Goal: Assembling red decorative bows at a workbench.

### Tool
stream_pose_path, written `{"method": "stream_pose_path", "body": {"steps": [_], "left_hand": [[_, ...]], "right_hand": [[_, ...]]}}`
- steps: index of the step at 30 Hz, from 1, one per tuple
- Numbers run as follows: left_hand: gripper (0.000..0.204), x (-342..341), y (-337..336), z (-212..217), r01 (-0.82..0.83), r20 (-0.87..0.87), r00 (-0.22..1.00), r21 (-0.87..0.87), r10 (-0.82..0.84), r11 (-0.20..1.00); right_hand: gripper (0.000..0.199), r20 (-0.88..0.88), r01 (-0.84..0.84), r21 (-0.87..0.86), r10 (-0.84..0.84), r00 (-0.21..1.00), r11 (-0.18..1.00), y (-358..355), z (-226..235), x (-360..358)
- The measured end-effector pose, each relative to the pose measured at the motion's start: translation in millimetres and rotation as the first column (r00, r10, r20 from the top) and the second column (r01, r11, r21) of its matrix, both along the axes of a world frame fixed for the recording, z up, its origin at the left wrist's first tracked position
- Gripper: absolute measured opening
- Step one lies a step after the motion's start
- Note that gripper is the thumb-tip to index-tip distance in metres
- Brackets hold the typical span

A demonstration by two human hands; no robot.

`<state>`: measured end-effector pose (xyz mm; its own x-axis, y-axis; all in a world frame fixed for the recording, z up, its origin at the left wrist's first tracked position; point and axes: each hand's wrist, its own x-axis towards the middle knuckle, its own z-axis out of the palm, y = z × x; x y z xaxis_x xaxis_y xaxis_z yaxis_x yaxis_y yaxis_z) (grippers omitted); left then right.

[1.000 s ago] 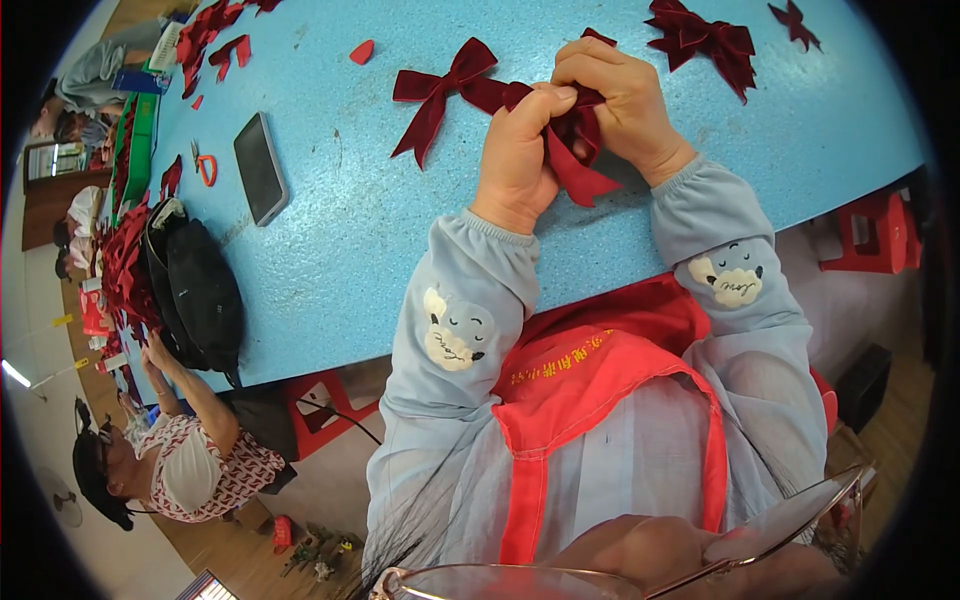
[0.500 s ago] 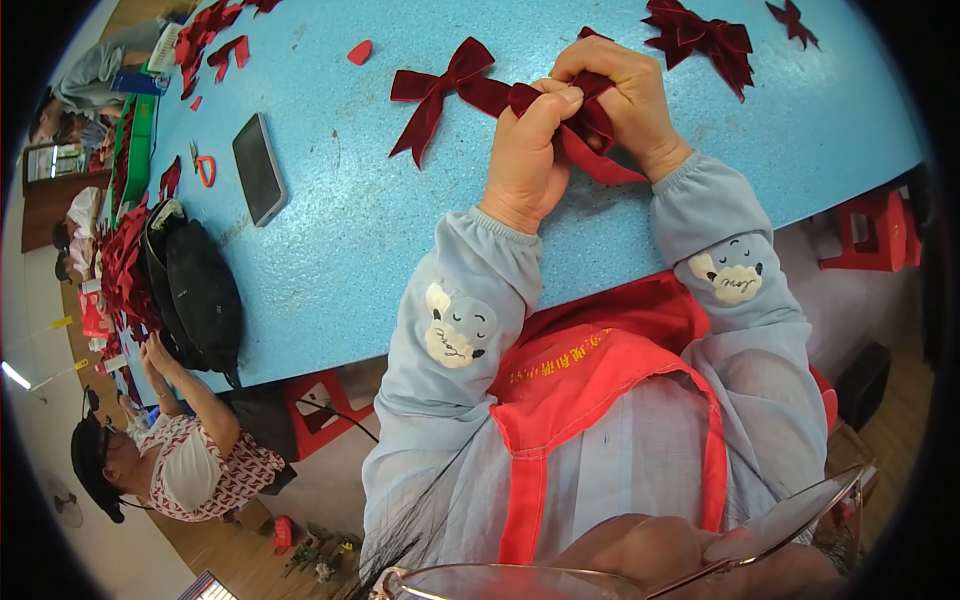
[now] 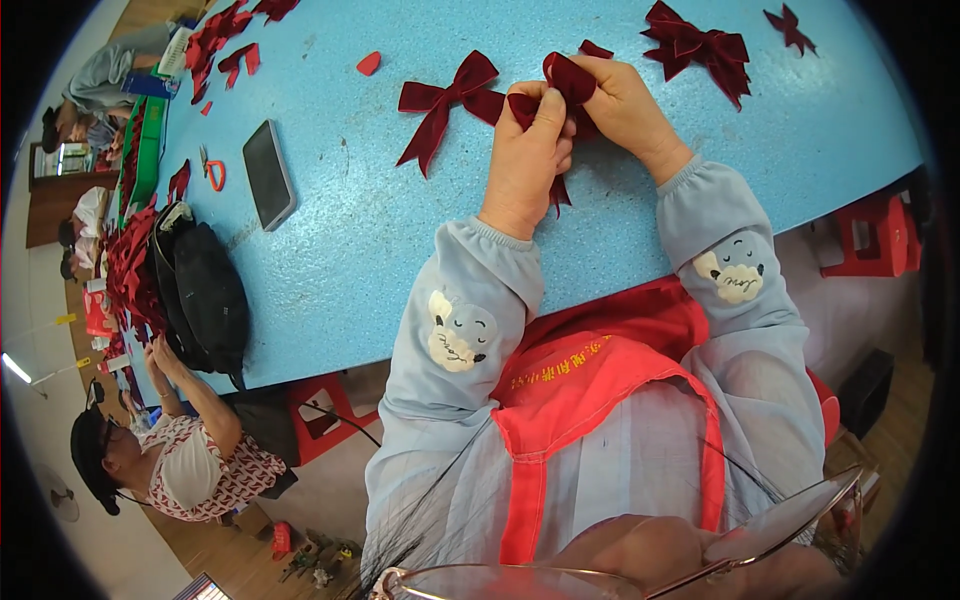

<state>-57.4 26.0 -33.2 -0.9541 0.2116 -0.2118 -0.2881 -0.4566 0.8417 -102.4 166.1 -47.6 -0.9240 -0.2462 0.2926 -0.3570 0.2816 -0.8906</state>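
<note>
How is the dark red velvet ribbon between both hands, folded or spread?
Folded: the ribbon bends into loops between the left hand and the right hand.

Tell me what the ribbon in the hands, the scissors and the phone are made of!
The dark red ribbon looks like velvet: deep colour, soft sheen along its folds. The scissors: probably greyish metal blades and smooth plastic handles, from their even orange-red colour. The smartphone has a smooth, dark face, probably glass; its pale rim could be metal or plastic.
</note>
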Motion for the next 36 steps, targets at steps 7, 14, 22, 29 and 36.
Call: {"method": "stream_pose_path", "body": {"steps": [7,14,22,29,36], "left_hand": [[0.017,0,-3,-1,0.028,-0.072,0.997,0.068,-0.023,0.997],[0.019,-2,-2,-3,0.025,-0.082,0.996,0.041,-0.022,0.999],[0.013,1,2,-7,-0.132,-0.219,0.973,-0.285,0.07,0.95],[0.014,2,0,-3,-0.091,-0.116,0.991,-0.206,0.068,0.974],[0.014,3,2,5,-0.197,-0.109,0.978,-0.17,0.18,0.966]], "right_hand": [[0.019,0.053,-0.063,-0.001,0.063,0.997,0.998,2,6,4],[0.021,0.065,0.12,-0.195,-0.109,0.992,0.973,7,8,3],[0.023,-0.018,0.135,-0.34,-0.151,0.988,0.931,3,8,0],[0.019,0.14,0.04,-0.323,0.006,0.99,0.945,8,16,7],[0.017,0.029,0.027,-0.359,-0.017,0.999,0.933,-1,10,5]]}}
